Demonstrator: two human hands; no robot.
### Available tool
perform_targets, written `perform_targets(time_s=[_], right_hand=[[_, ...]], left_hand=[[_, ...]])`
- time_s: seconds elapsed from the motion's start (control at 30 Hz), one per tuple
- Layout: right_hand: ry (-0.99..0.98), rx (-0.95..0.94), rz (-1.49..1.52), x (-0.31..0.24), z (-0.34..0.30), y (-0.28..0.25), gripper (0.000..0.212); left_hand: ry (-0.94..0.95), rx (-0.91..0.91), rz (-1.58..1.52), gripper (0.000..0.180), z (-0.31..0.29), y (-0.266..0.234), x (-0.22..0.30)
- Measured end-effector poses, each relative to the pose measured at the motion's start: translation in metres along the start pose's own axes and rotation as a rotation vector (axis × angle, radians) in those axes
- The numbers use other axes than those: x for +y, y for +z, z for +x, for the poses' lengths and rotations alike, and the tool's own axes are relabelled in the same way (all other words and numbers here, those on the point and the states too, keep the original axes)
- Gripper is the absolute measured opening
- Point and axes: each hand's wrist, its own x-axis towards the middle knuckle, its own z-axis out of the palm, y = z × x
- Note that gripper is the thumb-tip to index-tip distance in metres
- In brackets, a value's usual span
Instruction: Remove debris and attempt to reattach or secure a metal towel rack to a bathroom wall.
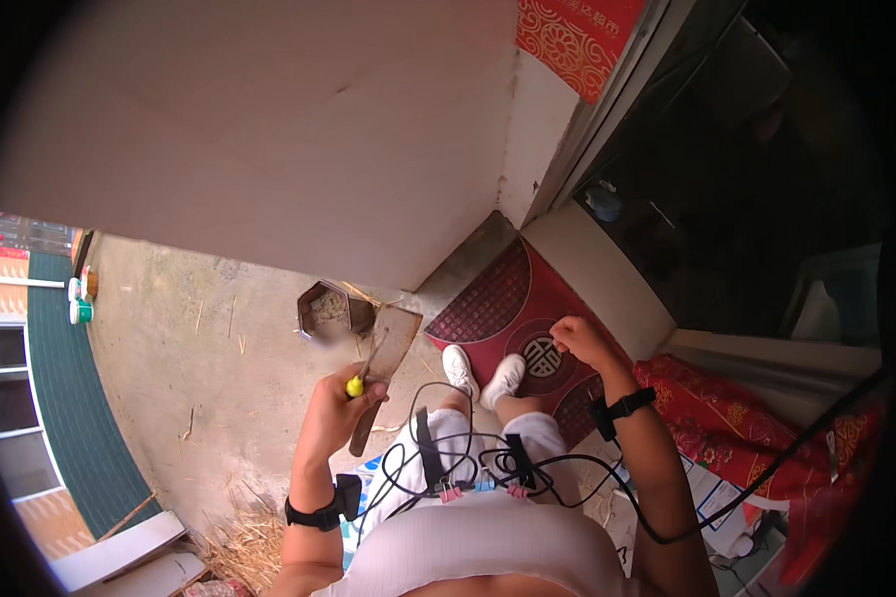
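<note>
My left hand is closed around a cleaver with a broad, stained blade. Its dark handle points down below my fingers. The same hand also grips a yellow-handled screwdriver, whose thin shaft lies along the blade. My right hand hangs above a red mat, its fingers curled in with nothing visible in them. Beyond the blade, a dark hexagonal container with greyish material in it sits on the concrete ground.
A pale wall rises ahead, beside a dark glass door. Red patterned cloth lies at right. Black cables loop across my lap. Straw and white boards are at lower left. My white shoes stand at the mat.
</note>
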Motion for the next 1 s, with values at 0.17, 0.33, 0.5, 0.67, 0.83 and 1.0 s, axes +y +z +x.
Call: perform_targets(time_s=[0.17, 0.33, 0.5, 0.67, 0.83, 1.0], right_hand=[[0.076, 0.033, 0.05, 0.028, 0.077, 0.015, 0.013], [0.083, 0.152, 0.171, 0.105, 0.172, 0.063, 0.014], [0.182, 0.227, 0.363, 0.179, 0.286, 0.14, 0.011], [0.149, 0.516, 0.179, 0.306, 0.403, 0.205, 0.017], [0.197, 0.481, 0.045, 0.325, 0.469, 0.275, 0.036], [0.172, 0.6, -0.116, 0.369, 0.524, 0.287, 0.035]], left_hand=[[-0.117, 0.056, 0.327, 0.01, 0.014, 0.005, -0.013], [-0.168, 0.084, 0.56, 0.017, 0.033, 0.013, -0.044], [-0.26, -0.015, 0.81, 0.02, 0.069, 0.008, -0.093], [-0.349, 0.017, 1.049, 0.019, 0.105, 0.0, -0.15], [-0.437, 0.088, 0.953, 0.021, 0.12, -0.021, -0.207], [-0.431, 0.127, 0.818, 0.022, 0.13, -0.024, -0.269]])
